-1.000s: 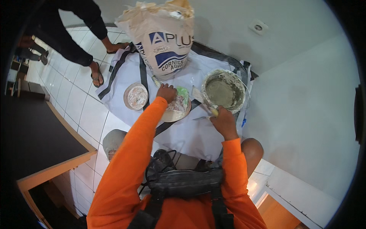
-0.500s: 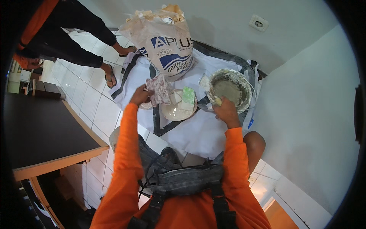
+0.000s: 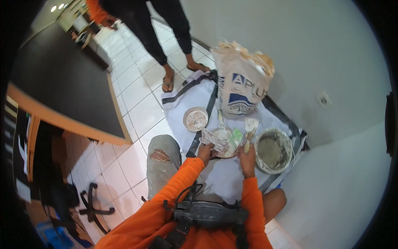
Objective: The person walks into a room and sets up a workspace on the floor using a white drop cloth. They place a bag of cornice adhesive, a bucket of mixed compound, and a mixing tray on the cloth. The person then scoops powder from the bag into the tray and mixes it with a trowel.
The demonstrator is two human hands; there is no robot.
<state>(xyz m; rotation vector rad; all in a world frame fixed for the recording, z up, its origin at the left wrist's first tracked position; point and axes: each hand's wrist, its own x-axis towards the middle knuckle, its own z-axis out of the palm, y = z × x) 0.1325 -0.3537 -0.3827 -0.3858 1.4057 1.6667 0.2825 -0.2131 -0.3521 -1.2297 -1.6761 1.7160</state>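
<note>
My left hand (image 3: 206, 153) is closed on a flat, plaster-smeared piece (image 3: 214, 141), pinkish and white, held over the left part of a round dish (image 3: 227, 155). In my right hand (image 3: 247, 161) is a putty knife (image 3: 251, 125), its wide, whitened blade pointing away from me. This hand sits between the dish and a bucket (image 3: 273, 151) of grey paste with a crusted rim. A green scraper-like piece (image 3: 237, 136) rests in the dish, partly hidden beside a white one. Farther left stands a small bowl (image 3: 195, 119) with white residue.
A large open bag (image 3: 240, 83) stands on the white sheet (image 3: 178, 101) beyond the dish. Another person (image 3: 153, 33) in dark trousers stands at the sheet's far left. A dark-topped desk (image 3: 66, 79) is at left; a wall (image 3: 331, 149) with a socket (image 3: 323, 98) bounds the right.
My view has turned left, shifting the scene rightward. The putty knife has come from the bucket's edge to beside the dish. Both hands are closer together, and the small bowl is now uncovered.
</note>
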